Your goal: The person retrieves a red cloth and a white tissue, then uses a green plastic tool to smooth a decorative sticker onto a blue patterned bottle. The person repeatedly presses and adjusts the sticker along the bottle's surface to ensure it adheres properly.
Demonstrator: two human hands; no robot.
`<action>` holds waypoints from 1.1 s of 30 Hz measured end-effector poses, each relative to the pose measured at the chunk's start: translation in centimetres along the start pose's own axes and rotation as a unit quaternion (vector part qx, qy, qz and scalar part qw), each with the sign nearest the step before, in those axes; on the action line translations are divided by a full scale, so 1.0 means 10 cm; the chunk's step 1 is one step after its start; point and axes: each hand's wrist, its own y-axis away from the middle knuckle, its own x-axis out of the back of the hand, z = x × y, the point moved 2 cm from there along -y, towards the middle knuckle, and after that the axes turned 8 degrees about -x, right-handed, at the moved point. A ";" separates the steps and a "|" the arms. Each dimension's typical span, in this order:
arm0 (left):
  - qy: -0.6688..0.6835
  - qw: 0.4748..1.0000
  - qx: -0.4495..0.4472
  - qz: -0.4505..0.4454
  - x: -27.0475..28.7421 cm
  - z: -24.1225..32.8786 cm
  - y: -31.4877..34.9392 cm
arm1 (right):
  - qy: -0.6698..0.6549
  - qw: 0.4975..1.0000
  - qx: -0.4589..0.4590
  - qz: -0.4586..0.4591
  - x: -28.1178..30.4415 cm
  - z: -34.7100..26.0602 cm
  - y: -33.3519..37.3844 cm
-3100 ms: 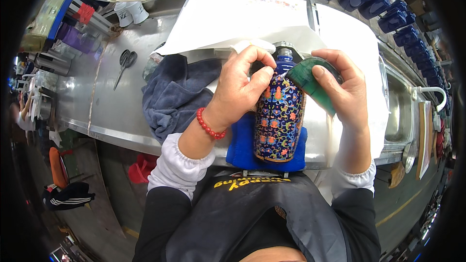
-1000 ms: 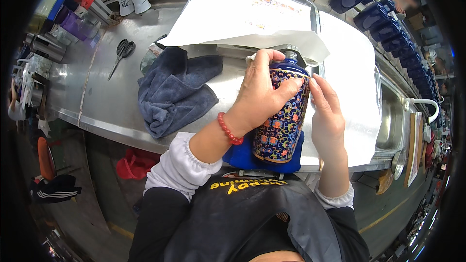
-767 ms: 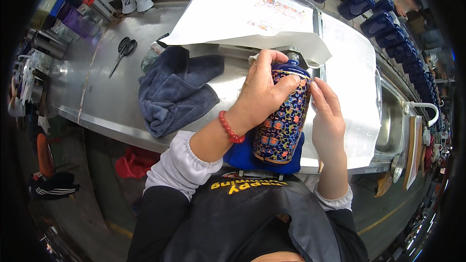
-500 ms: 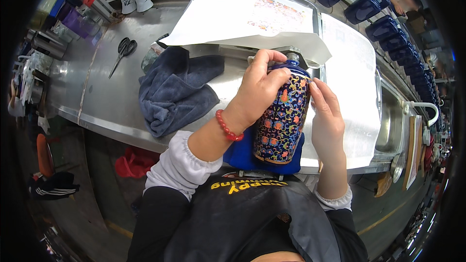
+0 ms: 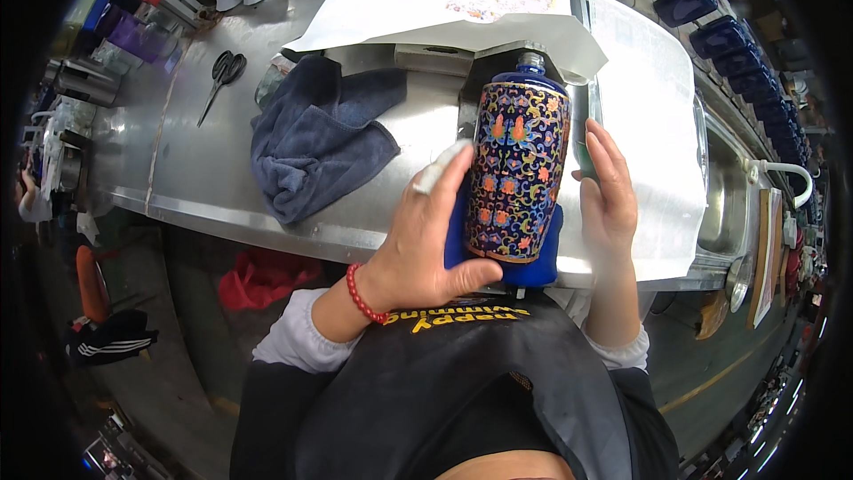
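A dark blue bottle [image 5: 520,169] with a colourful floral pattern round its body and a bare blue neck rests on a blue cloth-like pad [image 5: 542,277]. On its left is my left hand [image 5: 418,244], thumb and fingers apart, the thumb near the bottle's base. Something white [image 5: 442,169] shows at its fingers; I cannot tell if it is a wrap. My right hand [image 5: 611,196] stands off the bottle's right side with its fingers stretched out. A small green patch [image 5: 586,162] shows beside its fingers, too little to name.
A grey-blue towel [image 5: 315,147] and black scissors [image 5: 220,80] lie on the steel table [image 5: 200,156] to the left. Printed pattern paper [image 5: 400,0] covers a tray behind the bottle. White sheets [image 5: 644,124], a sink [image 5: 724,213] and several plain blue bottles [image 5: 689,0] are on the right.
My left hand has left the bottle's neck and moved down beside its lower body. My right hand has come away from the bottle's shoulder. The bottle's pattern has turned slightly.
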 end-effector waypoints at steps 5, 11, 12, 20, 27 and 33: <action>-0.166 0.985 -0.015 -0.038 -0.13 0.05 0.15 | 0.065 0.996 0.045 -0.032 -0.02 -0.19 0.07; -0.168 0.985 -0.039 0.020 -0.21 0.04 0.13 | 0.151 0.983 0.033 -0.095 -0.09 -0.45 0.12; -0.168 0.984 -0.046 0.021 -0.21 0.05 0.13 | 0.173 0.977 0.033 -0.116 -0.10 -0.48 0.11; -0.109 0.992 -0.062 0.025 -0.16 -0.09 0.02 | 0.168 0.982 -0.007 -0.091 -0.12 -0.63 0.02; -0.095 0.994 -0.051 0.003 -0.18 -0.10 -0.01 | 0.208 0.973 0.000 -0.103 -0.15 -0.71 -0.03; -0.070 0.994 -0.072 0.030 -0.18 -0.15 -0.14 | 0.220 0.970 -0.007 -0.105 -0.15 -0.75 -0.09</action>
